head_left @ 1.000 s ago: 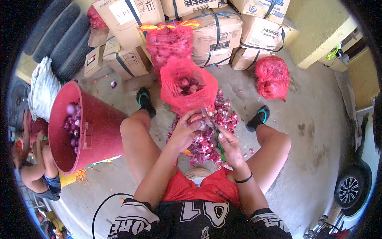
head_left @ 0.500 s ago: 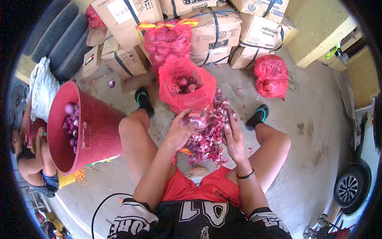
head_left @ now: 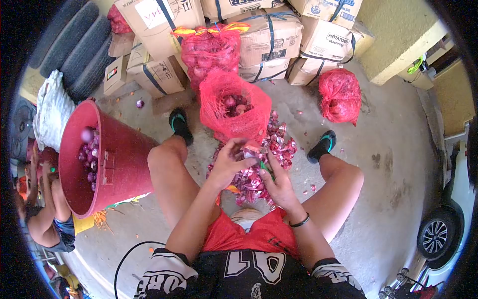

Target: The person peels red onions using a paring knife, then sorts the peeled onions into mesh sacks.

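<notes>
My left hand (head_left: 229,167) is closed around a red onion (head_left: 250,152) above a heap of loose onion skins (head_left: 249,184) on the floor between my legs. Close against the onion, my right hand (head_left: 279,184) grips what looks like a small knife (head_left: 264,166); its green handle shows, while the blade cannot be made out. Just beyond my hands, an open red mesh sack (head_left: 214,117) holds several red onions (head_left: 235,105).
To the left, a tilted red tub (head_left: 127,169) contains peeled onions (head_left: 89,157). Another person (head_left: 47,214) sits past it. A full onion sack (head_left: 209,55) leans on cardboard boxes (head_left: 271,37). A red bag (head_left: 340,94) lies right; a car wheel (head_left: 435,234) is at the far right.
My right hand has moved left and inward to the onion, and the green handle now shows in it. My left hand stays nearly in place with the onion.
</notes>
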`<move>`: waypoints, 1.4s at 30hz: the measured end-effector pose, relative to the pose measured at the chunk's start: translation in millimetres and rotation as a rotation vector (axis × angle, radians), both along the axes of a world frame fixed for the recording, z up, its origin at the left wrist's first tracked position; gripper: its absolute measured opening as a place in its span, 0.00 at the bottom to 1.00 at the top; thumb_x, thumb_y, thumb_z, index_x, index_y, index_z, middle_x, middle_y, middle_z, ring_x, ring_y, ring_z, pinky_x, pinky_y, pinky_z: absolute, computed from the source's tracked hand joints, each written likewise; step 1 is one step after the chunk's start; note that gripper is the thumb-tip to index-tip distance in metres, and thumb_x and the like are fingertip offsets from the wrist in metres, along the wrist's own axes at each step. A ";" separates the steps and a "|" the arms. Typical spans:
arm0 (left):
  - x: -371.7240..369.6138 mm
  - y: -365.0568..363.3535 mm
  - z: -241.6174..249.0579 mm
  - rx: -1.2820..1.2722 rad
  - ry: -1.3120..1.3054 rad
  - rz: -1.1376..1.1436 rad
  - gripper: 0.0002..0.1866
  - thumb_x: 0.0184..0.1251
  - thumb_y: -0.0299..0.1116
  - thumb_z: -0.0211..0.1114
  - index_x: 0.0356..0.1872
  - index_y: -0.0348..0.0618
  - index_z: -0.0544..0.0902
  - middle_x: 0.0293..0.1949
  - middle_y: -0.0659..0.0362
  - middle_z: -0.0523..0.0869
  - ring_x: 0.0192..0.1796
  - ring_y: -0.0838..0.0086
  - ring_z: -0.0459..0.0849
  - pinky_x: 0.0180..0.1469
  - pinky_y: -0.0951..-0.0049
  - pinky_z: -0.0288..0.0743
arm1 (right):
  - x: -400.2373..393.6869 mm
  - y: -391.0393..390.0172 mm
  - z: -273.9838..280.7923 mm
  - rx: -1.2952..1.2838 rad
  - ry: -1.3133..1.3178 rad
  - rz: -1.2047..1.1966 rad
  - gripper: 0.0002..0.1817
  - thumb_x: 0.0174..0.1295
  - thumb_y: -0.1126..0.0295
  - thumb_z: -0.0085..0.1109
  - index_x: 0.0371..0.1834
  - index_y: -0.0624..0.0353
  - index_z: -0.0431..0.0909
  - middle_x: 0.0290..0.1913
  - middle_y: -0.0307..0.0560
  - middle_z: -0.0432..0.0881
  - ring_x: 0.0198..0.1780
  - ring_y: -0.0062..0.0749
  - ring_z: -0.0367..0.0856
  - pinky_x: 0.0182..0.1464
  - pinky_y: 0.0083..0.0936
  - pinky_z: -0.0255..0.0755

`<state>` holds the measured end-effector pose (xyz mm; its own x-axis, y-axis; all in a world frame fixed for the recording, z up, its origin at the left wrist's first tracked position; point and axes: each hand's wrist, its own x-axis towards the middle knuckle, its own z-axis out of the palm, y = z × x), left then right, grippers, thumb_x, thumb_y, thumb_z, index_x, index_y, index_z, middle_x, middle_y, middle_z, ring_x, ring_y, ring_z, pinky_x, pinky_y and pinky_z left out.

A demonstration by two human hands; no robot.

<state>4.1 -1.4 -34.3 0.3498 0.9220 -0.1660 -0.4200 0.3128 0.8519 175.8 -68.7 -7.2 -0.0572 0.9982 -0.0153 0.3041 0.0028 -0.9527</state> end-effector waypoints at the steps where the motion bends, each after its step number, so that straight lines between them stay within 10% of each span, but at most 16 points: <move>1: 0.5 0.0 -4.8 0.005 0.003 -0.007 0.31 0.52 0.18 0.74 0.58 0.38 0.72 0.52 0.57 0.80 0.56 0.73 0.79 0.59 0.71 0.75 | -1.3 0.9 2.4 0.022 -0.007 -0.006 0.32 0.68 0.69 0.55 0.73 0.66 0.58 0.60 0.67 0.77 0.59 0.44 0.80 0.59 0.33 0.72; 8: -3.4 -0.8 -9.6 -0.094 -0.100 -0.105 0.16 0.61 0.25 0.70 0.49 0.39 0.78 0.45 0.59 0.83 0.48 0.74 0.83 0.52 0.72 0.79 | 3.0 5.5 -17.2 0.322 -0.115 -0.002 0.28 0.66 0.73 0.59 0.69 0.67 0.65 0.54 0.65 0.80 0.49 0.38 0.85 0.51 0.32 0.76; 11: -6.3 -0.2 -10.5 -0.268 -0.156 -0.137 0.12 0.64 0.27 0.68 0.47 0.40 0.79 0.43 0.59 0.84 0.45 0.75 0.83 0.50 0.72 0.80 | 4.0 2.7 -14.4 0.007 0.079 0.030 0.27 0.69 0.72 0.55 0.70 0.68 0.63 0.64 0.56 0.76 0.66 0.33 0.72 0.67 0.27 0.62; 14: -4.4 -2.7 -5.3 -0.252 -0.170 -0.127 0.11 0.64 0.27 0.67 0.46 0.40 0.78 0.43 0.59 0.84 0.46 0.75 0.83 0.49 0.72 0.80 | 2.7 5.1 -15.5 0.090 0.068 -0.001 0.26 0.66 0.72 0.59 0.67 0.69 0.68 0.58 0.63 0.80 0.58 0.32 0.80 0.59 0.27 0.72; 17: 2.4 -6.6 -3.6 0.208 0.227 -0.005 0.09 0.66 0.28 0.65 0.44 0.40 0.78 0.43 0.59 0.83 0.45 0.76 0.84 0.48 0.71 0.81 | 3.9 6.7 -34.2 0.093 0.136 -0.033 0.25 0.68 0.71 0.58 0.66 0.69 0.69 0.60 0.59 0.79 0.60 0.31 0.78 0.63 0.27 0.69; 24: -10.8 -1.6 -13.5 -0.217 -0.078 -0.166 0.15 0.59 0.21 0.69 0.47 0.39 0.76 0.45 0.58 0.82 0.46 0.74 0.84 0.47 0.72 0.82 | 5.1 7.9 -37.4 0.052 0.205 -0.048 0.24 0.72 0.68 0.54 0.69 0.66 0.67 0.60 0.53 0.79 0.59 0.30 0.77 0.63 0.25 0.67; 32: -8.0 -5.8 -7.2 -0.037 -0.060 -0.282 0.25 0.57 0.20 0.69 0.58 0.37 0.74 0.51 0.60 0.80 0.53 0.74 0.80 0.59 0.69 0.75 | 11.4 13.9 -30.6 -0.383 0.752 -0.175 0.23 0.75 0.63 0.49 0.71 0.54 0.67 0.30 0.28 0.73 0.24 0.11 0.65 0.24 0.12 0.59; 42: -4.5 -4.0 -9.0 -0.201 -0.096 -0.096 0.28 0.60 0.19 0.67 0.62 0.38 0.71 0.55 0.57 0.79 0.53 0.73 0.80 0.56 0.71 0.77 | 20.9 7.2 -6.9 -0.263 0.803 -0.116 0.23 0.77 0.61 0.45 0.73 0.49 0.64 0.27 0.28 0.69 0.20 0.11 0.59 0.21 0.13 0.55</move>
<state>-0.4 -5.4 -43.3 0.4574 0.8355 -0.3046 -0.4562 0.5145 0.7261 196.7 -61.5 -14.1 -0.0480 0.9681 -0.2461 -0.4794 -0.2384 -0.8446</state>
